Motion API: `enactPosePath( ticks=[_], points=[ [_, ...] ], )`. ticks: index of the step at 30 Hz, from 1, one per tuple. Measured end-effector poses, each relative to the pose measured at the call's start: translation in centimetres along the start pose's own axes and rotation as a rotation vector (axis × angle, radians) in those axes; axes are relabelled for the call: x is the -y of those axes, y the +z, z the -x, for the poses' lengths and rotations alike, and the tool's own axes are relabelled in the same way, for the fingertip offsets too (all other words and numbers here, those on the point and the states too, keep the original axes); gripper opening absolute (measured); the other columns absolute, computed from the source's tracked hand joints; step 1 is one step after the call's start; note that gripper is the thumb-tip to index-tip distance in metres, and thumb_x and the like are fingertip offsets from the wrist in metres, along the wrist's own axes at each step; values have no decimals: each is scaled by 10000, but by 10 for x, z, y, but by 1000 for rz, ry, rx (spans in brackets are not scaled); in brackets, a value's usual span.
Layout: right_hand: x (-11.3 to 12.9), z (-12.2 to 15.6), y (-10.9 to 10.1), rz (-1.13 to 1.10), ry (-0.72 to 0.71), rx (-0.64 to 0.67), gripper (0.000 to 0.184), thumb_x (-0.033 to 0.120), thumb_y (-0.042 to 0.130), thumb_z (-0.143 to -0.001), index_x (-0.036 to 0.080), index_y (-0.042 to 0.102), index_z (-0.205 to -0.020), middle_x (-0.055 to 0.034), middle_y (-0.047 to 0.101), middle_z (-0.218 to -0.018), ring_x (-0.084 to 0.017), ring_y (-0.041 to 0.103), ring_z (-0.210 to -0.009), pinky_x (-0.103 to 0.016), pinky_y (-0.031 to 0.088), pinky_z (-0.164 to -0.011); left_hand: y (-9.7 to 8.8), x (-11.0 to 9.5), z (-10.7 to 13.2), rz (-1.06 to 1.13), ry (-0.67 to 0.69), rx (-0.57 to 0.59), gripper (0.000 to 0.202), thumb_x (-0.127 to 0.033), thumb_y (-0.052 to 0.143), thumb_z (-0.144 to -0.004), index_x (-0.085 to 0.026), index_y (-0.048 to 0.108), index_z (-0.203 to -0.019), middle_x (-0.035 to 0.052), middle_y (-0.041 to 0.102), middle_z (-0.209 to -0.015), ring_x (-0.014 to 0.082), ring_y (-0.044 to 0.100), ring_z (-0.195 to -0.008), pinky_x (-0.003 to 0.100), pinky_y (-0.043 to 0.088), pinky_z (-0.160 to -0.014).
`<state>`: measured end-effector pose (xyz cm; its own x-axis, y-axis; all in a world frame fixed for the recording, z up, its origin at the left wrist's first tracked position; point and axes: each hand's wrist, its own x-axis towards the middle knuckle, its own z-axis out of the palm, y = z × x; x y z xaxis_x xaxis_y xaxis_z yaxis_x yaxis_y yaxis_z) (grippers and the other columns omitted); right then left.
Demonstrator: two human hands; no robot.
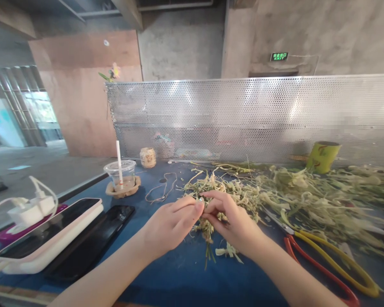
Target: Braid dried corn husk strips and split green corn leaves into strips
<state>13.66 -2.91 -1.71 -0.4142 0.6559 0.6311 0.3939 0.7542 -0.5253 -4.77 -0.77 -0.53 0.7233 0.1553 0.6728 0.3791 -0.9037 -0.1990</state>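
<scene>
My left hand (171, 224) and my right hand (232, 219) meet over the blue table (179, 277), fingers pinched together on a small bunch of wilted plant stems (208, 232). The bunch's stem ends hang down toward me below my hands. A large heap of pale green stems and leaves (307, 196) spreads to the right and behind my hands. Red and yellow handled scissors (323, 260) lie just right of my right wrist.
Two phones (51, 238) and a white charger with cables (32, 209) lie at the left. A plastic cup with a straw (121, 175), a small jar (147, 157), loose twine (161, 189) and a green tape roll (323, 157) stand before a perforated metal screen (243, 115).
</scene>
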Motion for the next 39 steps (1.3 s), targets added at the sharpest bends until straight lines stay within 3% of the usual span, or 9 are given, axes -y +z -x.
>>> enactPosePath(
  ticks=[5, 10, 14, 19, 25, 30, 39],
  points=[
    [0, -3, -3, -2, 49, 63, 397, 119, 427, -808, 251, 300, -1160, 12, 564, -792, -104, 567, -725, -251, 463, -670, 5, -1, 4, 96, -26, -39, 756, -16, 370, -794, -229, -85, -1359, 56, 570, -805, 184, 500, -815, 345, 483, -703],
    [1, -4, -1, 10, 54, 87, 410, 85, 410, -792, 237, 303, -1158, 31, 502, -726, -88, 514, -641, -211, 424, -607, 9, -5, 4, 444, -434, -113, 744, -84, 383, -817, -159, -129, -1352, 35, 561, -769, 139, 530, -727, 319, 482, -719],
    [2, -4, 2, -22, 16, 93, 370, 105, 419, -794, 220, 314, -1130, 57, 427, -651, -78, 420, -559, -191, 383, -558, 11, -7, 2, 560, -589, -200, 775, -116, 415, -815, -170, -146, -1347, -18, 523, -677, 101, 509, -593, 257, 487, -624],
    [-1, -5, 1, -105, 45, 90, 332, 107, 413, -797, 211, 315, -1097, 63, 412, -630, -78, 429, -557, -193, 381, -560, 10, -5, 1, 618, -611, -243, 768, -127, 434, -811, -187, -102, -1358, -17, 533, -693, 103, 546, -612, 264, 510, -636],
    [-10, -6, 2, 6, 108, 17, 355, 80, 412, -757, 223, 330, -1072, 59, 439, -651, -84, 432, -564, -213, 389, -578, 1, -5, -1, 734, -621, -77, 748, -157, 443, -811, -228, -56, -1365, 50, 576, -869, 117, 570, -637, 277, 544, -602],
    [-8, -5, 3, 11, 79, 40, 343, 81, 414, -766, 221, 343, -1070, 42, 470, -695, -83, 461, -588, -197, 397, -574, 4, -8, -3, 660, -632, -128, 822, -170, 548, -756, -217, 0, -1368, 19, 586, -786, 138, 581, -705, 256, 539, -600],
    [-1, -5, 0, -60, 85, 78, 324, 97, 438, -782, 218, 349, -1069, 36, 487, -694, -91, 489, -617, -217, 416, -586, -1, 5, 2, 755, -628, 53, 790, -180, 540, -767, -269, 31, -1364, -5, 600, -733, 137, 601, -657, 310, 533, -645]
  ],
)
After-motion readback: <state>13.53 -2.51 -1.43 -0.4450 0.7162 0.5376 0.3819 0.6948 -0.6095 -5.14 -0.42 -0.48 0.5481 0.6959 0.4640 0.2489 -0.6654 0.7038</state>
